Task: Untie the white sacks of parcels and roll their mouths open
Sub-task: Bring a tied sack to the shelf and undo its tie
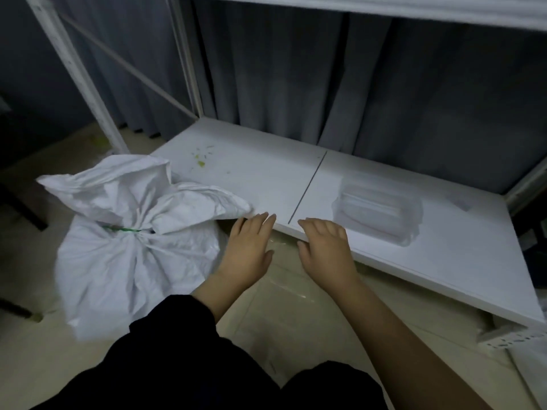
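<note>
Shelf board (266,179): a low white board is lying close to the floor, with a dark seam dividing it; every position below is given relative to it.
White sack (133,261): is standing on the floor just off the board's left front corner, its flared mouth leaning over onto the board's left edge.
Green tie (124,230): is cinching the sack's neck, still knotted, left of the board's front edge.
Left hand (248,247): is reaching palm down to the board's front edge, left of the seam and just beside the sack's mouth; fingers are lying straight and together, holding nothing. Whether the tips are touching the board cannot be told.
Right hand (325,247): is resting palm down on the front edge, just right of the seam; fingers are loosely bent over the edge, gripping nothing.
Clear plastic container (379,208): is sitting on the board right of the seam, just beyond the right hand.
Green specks (201,163): are lying on the board's left rear part.
Grey curtain (325,84): is hanging behind the board's back edge.
White rack upright (74,78): is rising beside the board's left end.
Pale floor (296,306): is showing in front of the board, beneath both forearms.
</note>
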